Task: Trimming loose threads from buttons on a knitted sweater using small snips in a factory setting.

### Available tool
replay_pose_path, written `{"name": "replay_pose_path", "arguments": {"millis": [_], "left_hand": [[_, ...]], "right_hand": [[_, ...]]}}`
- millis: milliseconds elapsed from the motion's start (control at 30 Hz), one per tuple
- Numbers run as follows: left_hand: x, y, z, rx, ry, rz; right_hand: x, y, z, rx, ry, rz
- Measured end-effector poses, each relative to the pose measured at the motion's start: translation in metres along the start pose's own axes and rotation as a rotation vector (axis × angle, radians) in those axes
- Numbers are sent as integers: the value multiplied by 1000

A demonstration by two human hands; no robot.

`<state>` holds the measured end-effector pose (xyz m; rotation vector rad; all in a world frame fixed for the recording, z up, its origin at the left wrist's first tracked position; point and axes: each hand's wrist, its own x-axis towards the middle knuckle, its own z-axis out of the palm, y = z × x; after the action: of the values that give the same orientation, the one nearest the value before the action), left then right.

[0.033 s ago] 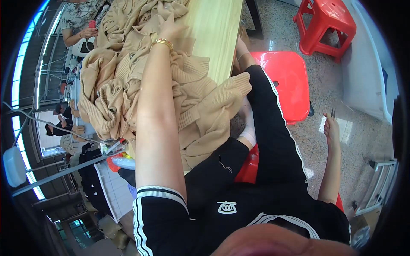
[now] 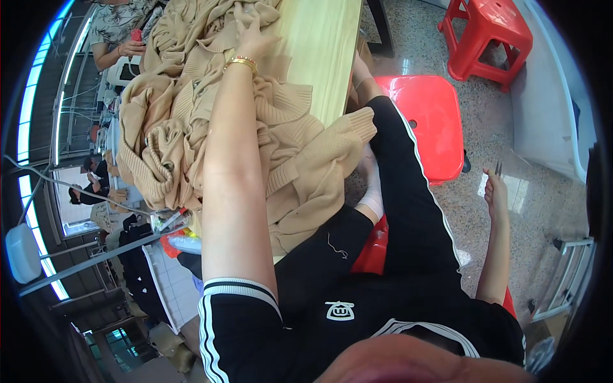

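Left hand (image 2: 252,35) flat on beige knitwear (image 2: 191,127) — fingers spread, right hand (image 2: 495,191) pinching small snips (image 2: 497,168).

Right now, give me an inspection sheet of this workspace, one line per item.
Surface: pale wooden table, far part bare.
Job's things: beige knitted garments heaped on the table, one sleeve hanging over the edge.
Clutter: coloured items under the table edge, too small to tell.
Hands: left hand rests on the knitwear, gold bracelet at the wrist; right hand held out to the side, holding small snips.
Cables: nothing seen.
Surroundings: two red plastic stools, speckled floor, other people at the left.
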<state>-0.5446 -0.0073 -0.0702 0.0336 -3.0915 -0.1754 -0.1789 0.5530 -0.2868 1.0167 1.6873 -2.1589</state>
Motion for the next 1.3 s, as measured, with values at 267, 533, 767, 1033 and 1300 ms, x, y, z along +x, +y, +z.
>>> {"name": "replay_pose_path", "arguments": {"millis": [267, 533, 767, 1033, 1300], "left_hand": [[20, -10, 20, 79, 90, 1], [32, 2, 8, 108, 75, -49], [-14, 19, -29, -91, -456, 131], [-91, 44, -107, -279, -617, -7], [-46, 25, -16, 137, 61, 182]], "right_hand": [[-15, 32, 10, -77, -42, 78], [-26, 42, -5, -147, 18, 123], [-20, 49, 14, -132, -23, 87], [-20, 50, 10, -109, -22, 66], [-37, 22, 37, -70, -55, 5]]}}
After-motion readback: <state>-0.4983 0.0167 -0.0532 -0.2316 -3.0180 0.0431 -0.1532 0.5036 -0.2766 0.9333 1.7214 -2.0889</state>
